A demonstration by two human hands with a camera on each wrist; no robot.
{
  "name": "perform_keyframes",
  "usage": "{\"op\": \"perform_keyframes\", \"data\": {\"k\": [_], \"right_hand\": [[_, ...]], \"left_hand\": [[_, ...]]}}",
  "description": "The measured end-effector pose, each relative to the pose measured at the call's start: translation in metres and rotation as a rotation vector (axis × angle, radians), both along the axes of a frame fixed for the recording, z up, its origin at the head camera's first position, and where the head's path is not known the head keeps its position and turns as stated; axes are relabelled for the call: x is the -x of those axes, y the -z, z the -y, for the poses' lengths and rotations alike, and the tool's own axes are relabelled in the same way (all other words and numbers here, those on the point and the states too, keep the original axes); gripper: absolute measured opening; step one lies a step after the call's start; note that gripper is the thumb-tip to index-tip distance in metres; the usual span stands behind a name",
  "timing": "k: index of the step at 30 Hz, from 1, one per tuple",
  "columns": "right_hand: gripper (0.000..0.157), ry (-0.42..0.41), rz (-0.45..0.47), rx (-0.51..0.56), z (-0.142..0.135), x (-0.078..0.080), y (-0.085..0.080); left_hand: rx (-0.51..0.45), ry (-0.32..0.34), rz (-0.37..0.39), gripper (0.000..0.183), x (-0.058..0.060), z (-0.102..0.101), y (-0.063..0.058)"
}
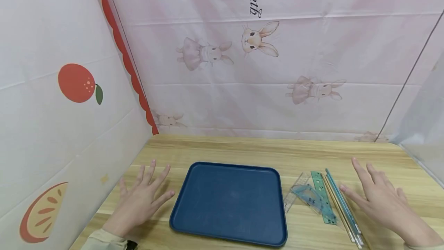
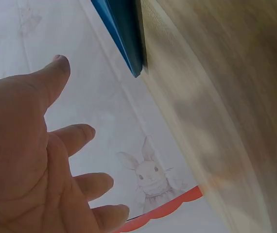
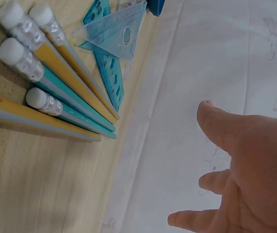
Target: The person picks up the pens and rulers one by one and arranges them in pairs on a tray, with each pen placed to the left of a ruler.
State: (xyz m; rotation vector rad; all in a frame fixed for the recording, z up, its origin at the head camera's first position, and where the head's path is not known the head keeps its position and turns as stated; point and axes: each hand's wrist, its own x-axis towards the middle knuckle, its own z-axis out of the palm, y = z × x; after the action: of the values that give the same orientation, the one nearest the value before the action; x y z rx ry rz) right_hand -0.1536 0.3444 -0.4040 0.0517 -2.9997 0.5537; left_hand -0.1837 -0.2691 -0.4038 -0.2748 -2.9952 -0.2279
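Observation:
A dark blue tray [image 1: 230, 201] lies flat on the wooden table, with nothing on it. To its left, my left hand [image 1: 138, 200] is spread above the table and touches nothing; the tray's corner [image 2: 124, 36] shows in the left wrist view. My right hand [image 1: 381, 200], fingers also spread, hovers right of several yellow and teal pencils [image 3: 65, 68] with white erasers. Beside the pencils lie a green stencil ruler [image 1: 320, 188], a clear ruler [image 1: 289, 200] and a translucent blue set square [image 1: 308, 195], which overlaps the rulers.
Wood-grain table [image 1: 243, 147] runs back to a pink curtain [image 1: 215, 107] printed with rabbits. A white sheet with fruit prints [image 1: 38, 126] closes off the left side, and a pale sheet [image 1: 424, 126] hangs at the right.

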Motion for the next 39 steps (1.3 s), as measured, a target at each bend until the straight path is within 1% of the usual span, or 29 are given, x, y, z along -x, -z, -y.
{"op": "perform_keyframes", "data": {"k": [4,10,14,18,22,28,31,34,36,39], "right_hand": [[0.094,-0.024,-0.019,-0.005,-0.001,0.0,-0.001],[0.092,-0.072,-0.034,-0.008,-0.001,0.001,-0.002],[0.09,-0.083,-0.025,0.0,-0.002,0.001,-0.003],[0.086,-0.096,-0.007,0.003,-0.006,0.004,-0.002],[0.081,-0.105,0.037,0.03,-0.011,0.008,0.0],[0.077,-0.096,0.123,0.059,-0.017,0.013,0.001],[0.077,-0.09,0.189,0.103,-0.017,0.013,0.0],[0.077,-0.084,0.246,0.155,-0.017,0.013,0.0],[0.077,-0.075,0.261,0.173,-0.018,0.013,0.001],[0.075,-0.076,0.259,0.166,-0.021,0.014,0.003]], "left_hand": [[0.021,0.028,0.004,0.079,0.0,0.0,0.001],[0.061,0.071,0.059,0.081,-0.002,0.001,0.001],[0.057,0.114,0.11,0.083,-0.002,0.003,0.003],[0.016,0.144,0.175,0.086,-0.002,0.005,0.005],[-0.045,0.167,0.249,0.089,-0.001,0.006,0.006],[-0.096,0.214,0.322,0.089,0.0,0.009,0.008],[-0.129,0.239,0.355,0.092,-0.001,0.011,0.008],[-0.155,0.25,0.392,0.095,-0.002,0.011,0.008],[-0.168,0.254,0.411,0.097,-0.002,0.012,0.008],[-0.171,0.258,0.42,0.1,-0.002,0.012,0.008]]}}
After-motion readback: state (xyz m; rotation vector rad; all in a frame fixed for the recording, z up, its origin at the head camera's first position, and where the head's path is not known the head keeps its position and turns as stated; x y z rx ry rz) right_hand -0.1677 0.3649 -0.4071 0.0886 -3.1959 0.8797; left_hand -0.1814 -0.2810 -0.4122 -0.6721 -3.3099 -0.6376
